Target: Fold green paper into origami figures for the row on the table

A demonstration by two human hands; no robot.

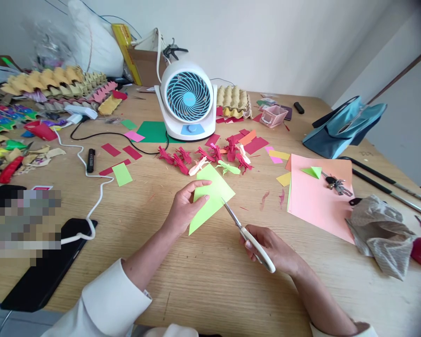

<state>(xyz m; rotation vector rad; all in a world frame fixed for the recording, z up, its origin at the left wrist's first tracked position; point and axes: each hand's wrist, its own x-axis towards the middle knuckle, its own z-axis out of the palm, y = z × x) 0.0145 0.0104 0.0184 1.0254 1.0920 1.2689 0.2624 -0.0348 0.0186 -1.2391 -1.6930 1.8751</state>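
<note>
My left hand (187,206) pinches the left edge of a light green paper sheet (215,189), thumb and fingers on either side. My right hand (266,248) is wrapped round the white handles of a pair of scissors (256,245). The blades point up and left, their tips at the paper's lower right edge. Just behind the paper lie several folded red paper pieces (180,164), a pale one (198,166) and a light green one (228,167).
A white fan (189,100) stands at the back centre. Pink sheets (319,201) with keys (338,186) lie to the right, near a blue bag (340,128). A black marker (90,160), a white cable (100,196) and egg trays (70,84) are on the left.
</note>
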